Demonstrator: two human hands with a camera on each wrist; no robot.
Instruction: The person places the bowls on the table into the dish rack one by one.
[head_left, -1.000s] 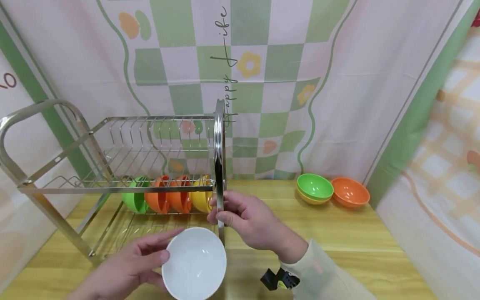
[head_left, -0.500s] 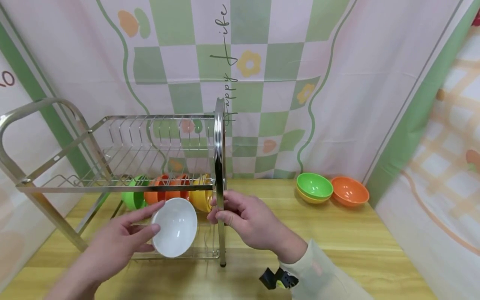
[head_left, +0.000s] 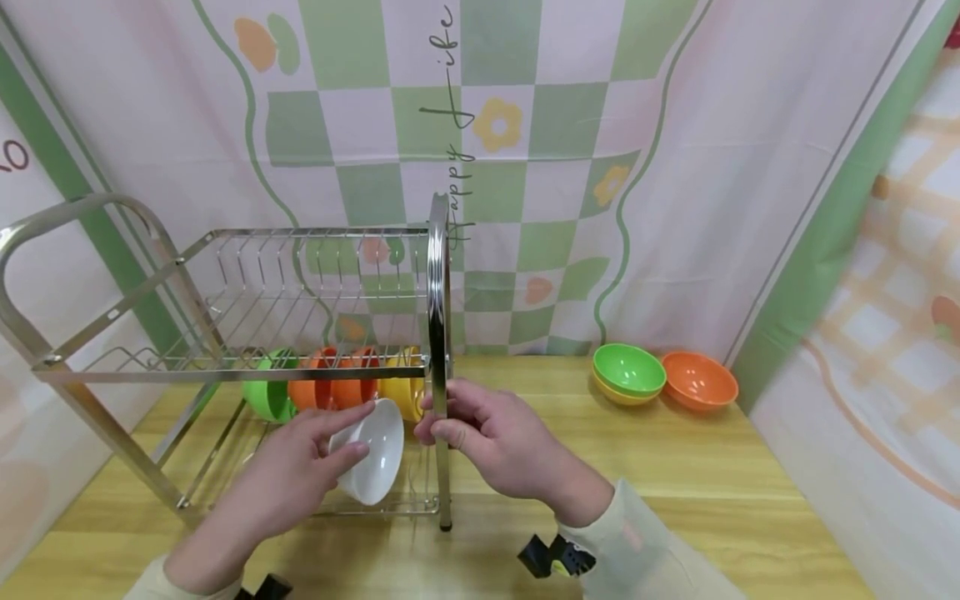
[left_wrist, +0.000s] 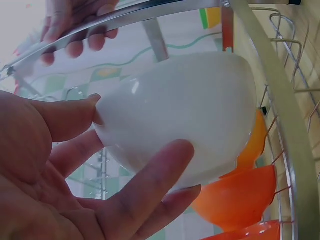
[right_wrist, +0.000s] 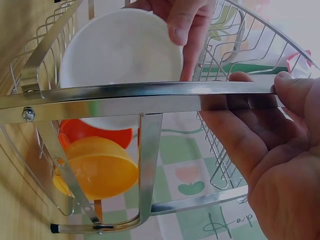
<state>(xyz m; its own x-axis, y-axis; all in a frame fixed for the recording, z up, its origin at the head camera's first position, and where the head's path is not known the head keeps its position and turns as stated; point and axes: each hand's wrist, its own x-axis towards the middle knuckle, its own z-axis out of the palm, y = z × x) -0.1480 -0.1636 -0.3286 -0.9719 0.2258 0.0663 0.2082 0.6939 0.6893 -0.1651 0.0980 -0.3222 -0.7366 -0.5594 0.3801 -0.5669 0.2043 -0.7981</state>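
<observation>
A white bowl (head_left: 381, 454) is gripped by my left hand (head_left: 288, 467) at the front of the dish rack's lower tier, its opening turned to the right. In the left wrist view, thumb and fingers pinch the white bowl (left_wrist: 185, 110) by its rim and outer wall. My right hand (head_left: 498, 437) holds the rack's right upright (head_left: 441, 417) between thumb and fingers. Behind the white bowl, a green bowl (head_left: 264, 396), two orange bowls (head_left: 309, 392) and a yellow bowl (head_left: 401, 392) stand on edge in the lower tier of the metal dish rack (head_left: 225, 377).
To the right on the wooden table (head_left: 675, 500) sit a green bowl (head_left: 628, 369) stacked in a yellow bowl (head_left: 626, 398), and an orange bowl (head_left: 699, 381) beside them. A patterned curtain (head_left: 525, 167) hangs behind. The rack's upper tier (head_left: 315, 300) overhangs the lower one.
My left hand has carried the white bowl up and forward to the lower tier, then a little right, turning it more onto its edge. The right hand has kept its hold on the upright.
</observation>
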